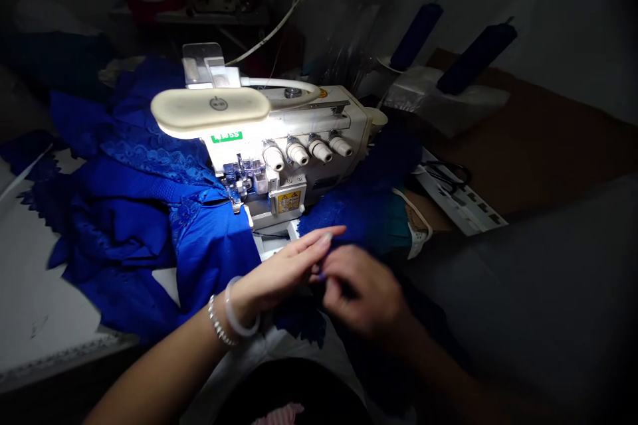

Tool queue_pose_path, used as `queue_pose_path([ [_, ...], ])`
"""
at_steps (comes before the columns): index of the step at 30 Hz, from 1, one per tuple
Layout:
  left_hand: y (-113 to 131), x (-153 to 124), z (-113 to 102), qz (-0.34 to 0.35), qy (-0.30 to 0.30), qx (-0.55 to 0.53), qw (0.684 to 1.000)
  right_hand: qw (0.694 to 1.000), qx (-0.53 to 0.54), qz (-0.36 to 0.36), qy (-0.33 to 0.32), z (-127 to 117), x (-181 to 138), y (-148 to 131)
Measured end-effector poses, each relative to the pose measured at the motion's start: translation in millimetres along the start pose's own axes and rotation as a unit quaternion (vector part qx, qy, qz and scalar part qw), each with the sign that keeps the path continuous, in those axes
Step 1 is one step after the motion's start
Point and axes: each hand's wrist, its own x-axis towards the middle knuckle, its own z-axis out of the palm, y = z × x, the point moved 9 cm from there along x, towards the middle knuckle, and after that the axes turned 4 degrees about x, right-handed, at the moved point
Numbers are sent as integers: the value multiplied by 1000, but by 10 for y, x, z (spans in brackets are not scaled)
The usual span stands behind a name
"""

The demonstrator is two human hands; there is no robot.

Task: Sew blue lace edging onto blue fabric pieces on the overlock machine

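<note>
Since that royal-blue lace lies just past my fingertips and looks soft and floppy, I'd pinch it by the edge; my left hand has its fingers straight and together, but my right hand is too blurred to tell if it's gripping.

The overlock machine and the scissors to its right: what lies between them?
In the head view, dark blue fabric lies between the overlock machine and the scissors.
</note>
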Motion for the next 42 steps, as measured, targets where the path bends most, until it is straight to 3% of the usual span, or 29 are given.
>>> queue_pose_path([
  [2,36,100,60,-30,-12,-59,998,981,133,-60,-130,447,-196,-378],
  [3,101,111,48,-28,-8,-73,997,959,201,-55,-191,682,-343,-466],
  [5,317,40,-69,12,19,-75,997,884,337,33,-323,1186,-714,-456],
  [6,453,-46,-175,45,45,-63,996,833,375,92,-396,1431,-941,-408],
  [8,735,-323,-454,123,132,-9,984,768,374,168,-492,1741,-1301,-287],
  [10,941,-709,-715,193,239,47,951,752,349,178,-530,1821,-1394,-229],
  [12,978,-1071,-847,221,317,93,918,794,339,173,-474,1697,-1142,-194],
  [14,867,-1261,-811,201,326,151,911,883,316,207,-279,1337,-642,-47],
  [15,792,-1296,-756,185,314,183,913,912,306,211,-173,1113,-419,-9],
  [16,727,-1307,-700,175,299,213,914,922,303,217,-110,968,-261,-5],
  [17,685,-1305,-662,173,290,237,911,915,324,218,-95,930,-147,-42],
  [19,707,-1300,-686,201,312,262,891,872,400,242,-147,1080,-42,-132],
  [21,833,-1312,-815,255,372,278,848,836,444,272,-171,1254,-21,-137],
  [22,907,-1313,-884,282,398,293,823,848,428,279,-141,1273,2,-70],
  [25,1072,-1257,-1019,326,432,374,753,920,302,248,2,1135,91,142],
  [27,1100,-1176,-1055,313,423,436,730,919,315,238,-19,1212,111,176],
  [31,1093,-1106,-1082,281,406,476,728,847,418,280,-168,1453,15,96],
  [39,1128,-1139,-1187,279,444,423,739,829,443,306,-150,1380,17,77],
  [42,1159,-1134,-1160,285,457,469,700,825,442,327,-132,1380,-14,131],
])
